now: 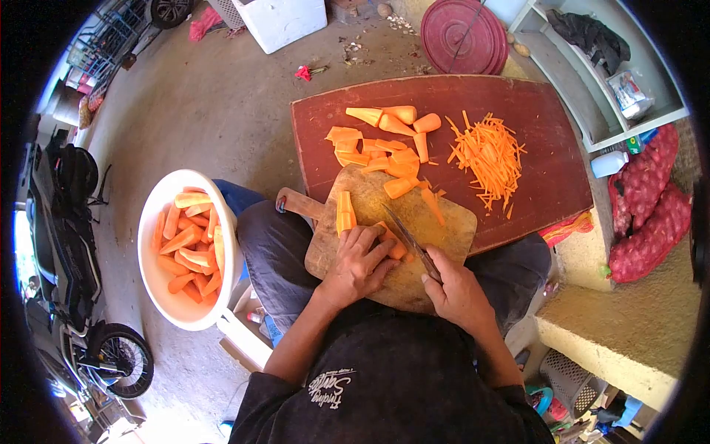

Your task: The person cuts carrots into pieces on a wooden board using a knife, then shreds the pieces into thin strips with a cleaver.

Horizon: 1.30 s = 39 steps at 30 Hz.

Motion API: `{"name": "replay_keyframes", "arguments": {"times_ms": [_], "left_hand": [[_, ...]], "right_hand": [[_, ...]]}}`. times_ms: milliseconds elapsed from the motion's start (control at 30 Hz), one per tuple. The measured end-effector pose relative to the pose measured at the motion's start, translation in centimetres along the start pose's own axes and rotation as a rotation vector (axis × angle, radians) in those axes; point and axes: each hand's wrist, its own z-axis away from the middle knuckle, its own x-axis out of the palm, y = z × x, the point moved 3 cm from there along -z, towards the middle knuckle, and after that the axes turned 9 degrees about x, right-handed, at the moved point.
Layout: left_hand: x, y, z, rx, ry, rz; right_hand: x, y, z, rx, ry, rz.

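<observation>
My left hand (358, 260) is closed over a piece of carrot (393, 244), pressing it on the wooden cutting board (436, 229). More carrot slices (345, 210) lie just beyond its fingers. In my right hand (460, 290) is a knife (414, 246), its blade pointing up and left beside the held carrot. A thin carrot strip (433, 207) rests near the board's far edge. Carrot chunks (403, 161) are heaped behind the board, and a pile of carrot shreds (488, 159) sits to the right on the red-brown table (547, 185).
A white tub (148, 281) of peeled carrots stands left of my legs. Red net sacks of onions (651, 237) lie at the right by a white shelf (592, 126). A motorcycle (81, 296) is at far left. A dark red lid (464, 35) leans behind the table.
</observation>
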Motion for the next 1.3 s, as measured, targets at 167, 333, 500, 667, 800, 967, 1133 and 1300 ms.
{"name": "replay_keyframes", "arguments": {"times_ms": [167, 333, 500, 667, 800, 967, 1133, 1300], "left_hand": [[0.1, -0.08, 0.11, -0.004, 0.002, 0.001], [0.18, -0.2, 0.21, -0.01, 0.002, -0.002], [0.07, -0.1, 0.12, -0.022, 0.0, 0.004], [0.11, -0.12, 0.11, -0.028, 0.004, 0.012], [0.04, -0.12, 0.11, -0.028, -0.006, 0.008], [-0.13, 0.0, 0.03, -0.036, -0.026, 0.005], [-0.1, -0.08, 0.08, -0.039, -0.033, 0.005], [0.0, -0.15, 0.1, -0.037, -0.03, -0.003]], "right_hand": [[-0.03, 0.09, -0.03, 0.012, -0.015, -0.026], [-0.09, 0.06, 0.03, 0.042, -0.023, -0.042], [-0.19, 0.14, -0.04, 0.049, -0.02, -0.073], [-0.14, 0.66, -0.18, 0.062, -0.031, -0.083], [-0.24, 0.44, -0.12, 0.048, -0.011, -0.065], [-0.18, 0.35, -0.11, 0.038, -0.004, -0.055], [-0.19, 0.4, -0.2, 0.065, -0.032, -0.049], [-0.3, 0.2, -0.18, 0.051, -0.009, -0.046]]}}
